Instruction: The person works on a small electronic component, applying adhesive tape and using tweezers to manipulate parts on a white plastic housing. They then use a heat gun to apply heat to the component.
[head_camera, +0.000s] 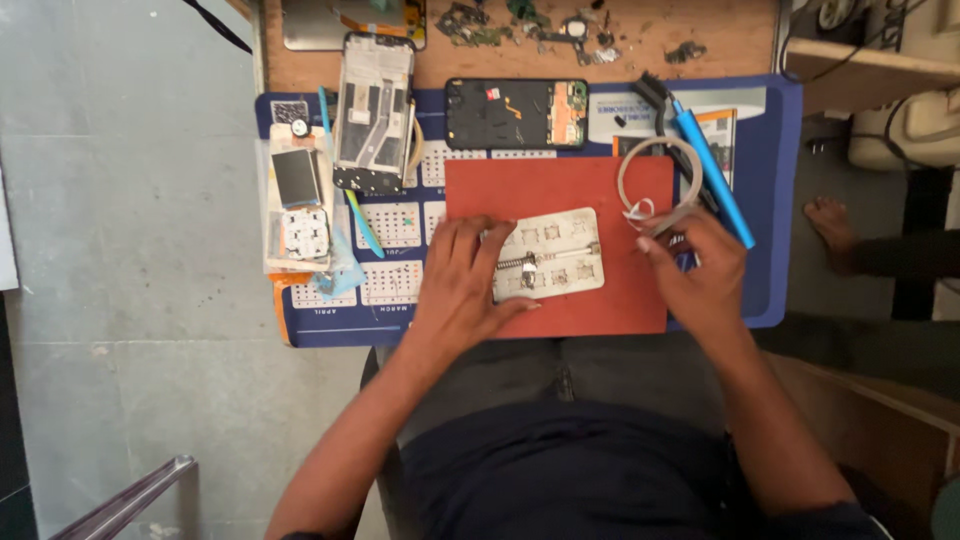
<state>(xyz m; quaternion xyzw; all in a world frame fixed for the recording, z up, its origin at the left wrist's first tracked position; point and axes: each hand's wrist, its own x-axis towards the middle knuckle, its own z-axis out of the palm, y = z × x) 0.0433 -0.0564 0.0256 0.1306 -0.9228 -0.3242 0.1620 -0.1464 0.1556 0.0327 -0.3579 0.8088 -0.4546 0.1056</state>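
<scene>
My left hand lies flat on the left end of a white metal board holder with a spring clamp, which rests on a red mat. My right hand is at the mat's right edge, fingers curled around the end of a white tape roll; the grip itself is partly hidden. A blue-handled brush lies just above that hand.
A blue calendar mat covers the small wooden table. An opened black phone and a phone frame lie at the back, a keypad phone part at the left. Small parts litter the far edge. Another person's foot is at right.
</scene>
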